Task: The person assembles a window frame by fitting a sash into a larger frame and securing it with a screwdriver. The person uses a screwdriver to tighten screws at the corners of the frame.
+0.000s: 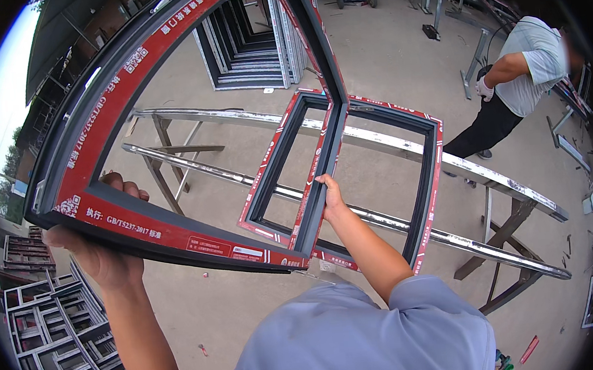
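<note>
I have the left hand (109,261) pinching the lower left corner of a large dark-grey rectangular frame faced with red printed film (96,111), thumb outside and fingers curled over the inner edge. That frame stands tilted up from a smaller red-filmed dark frame (433,187), which lies across two silver metal rails (486,179). My right hand (333,199) touches the bar where the frames meet; I cannot tell how its fingers close.
</note>
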The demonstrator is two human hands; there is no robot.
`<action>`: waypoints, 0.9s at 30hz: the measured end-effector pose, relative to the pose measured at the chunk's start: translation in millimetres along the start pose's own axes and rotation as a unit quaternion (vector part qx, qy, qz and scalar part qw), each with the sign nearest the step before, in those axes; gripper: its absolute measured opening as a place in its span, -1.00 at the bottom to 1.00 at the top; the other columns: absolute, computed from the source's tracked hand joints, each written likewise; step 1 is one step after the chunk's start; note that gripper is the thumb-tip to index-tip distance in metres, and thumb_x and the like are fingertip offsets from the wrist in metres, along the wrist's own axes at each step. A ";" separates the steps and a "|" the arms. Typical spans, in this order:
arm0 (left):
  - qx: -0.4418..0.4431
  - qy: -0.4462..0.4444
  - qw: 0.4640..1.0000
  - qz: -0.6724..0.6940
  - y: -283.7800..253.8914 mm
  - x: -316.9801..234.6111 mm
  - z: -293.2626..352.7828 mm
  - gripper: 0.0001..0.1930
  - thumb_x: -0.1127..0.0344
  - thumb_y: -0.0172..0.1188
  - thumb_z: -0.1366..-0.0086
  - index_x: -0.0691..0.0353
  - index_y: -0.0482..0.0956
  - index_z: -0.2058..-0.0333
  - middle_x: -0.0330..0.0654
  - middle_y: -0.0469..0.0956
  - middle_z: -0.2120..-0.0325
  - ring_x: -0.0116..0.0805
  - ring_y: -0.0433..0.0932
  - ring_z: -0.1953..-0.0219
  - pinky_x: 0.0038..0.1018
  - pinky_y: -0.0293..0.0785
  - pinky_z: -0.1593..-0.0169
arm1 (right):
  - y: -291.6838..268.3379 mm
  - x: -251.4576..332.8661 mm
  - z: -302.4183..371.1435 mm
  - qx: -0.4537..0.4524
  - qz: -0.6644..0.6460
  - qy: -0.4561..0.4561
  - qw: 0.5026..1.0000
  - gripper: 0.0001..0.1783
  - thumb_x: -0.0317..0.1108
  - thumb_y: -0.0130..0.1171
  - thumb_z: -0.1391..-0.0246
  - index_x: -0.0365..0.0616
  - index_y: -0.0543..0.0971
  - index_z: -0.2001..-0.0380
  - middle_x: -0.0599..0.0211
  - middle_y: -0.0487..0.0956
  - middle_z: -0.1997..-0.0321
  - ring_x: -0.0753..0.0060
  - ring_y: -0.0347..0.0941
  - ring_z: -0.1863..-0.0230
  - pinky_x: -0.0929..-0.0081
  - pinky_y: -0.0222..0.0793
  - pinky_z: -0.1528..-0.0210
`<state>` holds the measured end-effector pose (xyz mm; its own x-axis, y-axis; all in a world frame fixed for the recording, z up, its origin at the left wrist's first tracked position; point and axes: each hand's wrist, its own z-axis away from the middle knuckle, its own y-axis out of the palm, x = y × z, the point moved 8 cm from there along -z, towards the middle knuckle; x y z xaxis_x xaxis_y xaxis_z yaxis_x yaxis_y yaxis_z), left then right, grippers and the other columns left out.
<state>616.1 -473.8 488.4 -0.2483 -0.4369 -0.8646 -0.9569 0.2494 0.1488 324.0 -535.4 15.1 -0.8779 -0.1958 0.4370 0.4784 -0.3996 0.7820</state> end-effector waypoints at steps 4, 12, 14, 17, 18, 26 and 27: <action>0.018 -0.041 0.999 0.014 -1.3 50.6 -46.4 0.21 -0.77 0.12 0.08 0.24 0.43 -0.24 -0.07 0.54 0.11 -0.20 0.58 0.08 -0.19 0.54 -0.08 | -4.9 -6.7 -46.7 -0.029 -0.017 0.013 0.999 -0.69 -0.08 0.22 0.08 -0.05 0.56 0.36 0.26 0.59 0.47 0.20 0.57 0.48 0.16 0.61 0.36; 0.053 -0.092 0.994 0.003 -4.3 106.8 -92.9 0.31 -0.75 0.27 0.28 0.27 0.43 -0.24 -0.07 0.56 0.08 -0.16 0.57 0.04 -0.15 0.52 -0.13 | 4.6 -21.0 -111.0 -0.047 -0.046 0.018 0.998 -0.60 -0.04 0.20 0.11 -0.12 0.61 0.29 0.24 0.60 0.43 0.19 0.56 0.45 0.14 0.59 0.33; 0.062 -0.113 0.991 0.024 -7.7 115.3 -103.3 0.35 -0.70 0.34 0.36 0.34 0.42 -0.24 0.00 0.60 0.03 -0.09 0.63 -0.05 -0.13 0.64 -0.14 | 4.3 -22.5 -120.6 -0.053 -0.043 0.018 0.997 -0.56 -0.03 0.19 0.11 -0.14 0.61 0.26 0.24 0.60 0.42 0.20 0.56 0.43 0.15 0.59 0.32; 0.076 -0.105 0.992 0.000 -10.7 124.8 -113.9 0.35 -0.77 0.27 0.34 0.27 0.42 -0.25 -0.10 0.57 0.09 -0.20 0.58 0.07 -0.17 0.54 -0.09 | 5.3 -18.9 -136.6 -0.043 -0.037 -0.008 0.998 -0.50 -0.01 0.17 0.11 -0.18 0.62 0.19 0.22 0.60 0.38 0.19 0.56 0.39 0.14 0.58 0.28; 0.092 -0.103 0.990 0.007 -8.2 128.4 -115.0 0.35 -0.80 0.24 0.32 0.23 0.41 -0.25 -0.12 0.56 0.10 -0.24 0.57 0.11 -0.19 0.51 -0.07 | 1.2 -19.2 -140.6 -0.062 -0.033 -0.006 0.998 -0.48 0.00 0.17 0.11 -0.18 0.62 0.18 0.21 0.60 0.37 0.18 0.56 0.38 0.14 0.58 0.27; 0.094 -0.081 0.992 0.008 -7.3 137.2 -122.4 0.40 -0.85 0.23 0.41 0.24 0.43 -0.23 -0.23 0.44 0.24 -0.29 0.44 0.20 -0.27 0.44 0.02 | 5.1 -26.5 -156.6 -0.037 -0.053 0.033 0.997 -0.51 -0.02 0.21 0.13 -0.12 0.60 0.19 0.12 0.64 0.27 0.05 0.60 0.25 -0.01 0.59 0.09; 0.086 -0.086 0.993 -0.001 -10.0 137.9 -123.2 0.43 -0.87 0.22 0.44 0.25 0.44 -0.23 -0.25 0.41 0.27 -0.31 0.41 0.24 -0.27 0.41 0.05 | 5.5 -25.2 -156.6 -0.037 -0.046 0.022 0.998 -0.51 -0.02 0.21 0.13 -0.13 0.60 0.18 0.12 0.64 0.27 0.05 0.60 0.25 -0.01 0.59 0.09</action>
<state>572.9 -643.0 426.8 -0.2037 -0.2873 -0.9359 -0.9137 0.3992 0.0763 345.3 -672.9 -61.2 -0.9193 -0.1940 0.3425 0.3934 -0.4822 0.7828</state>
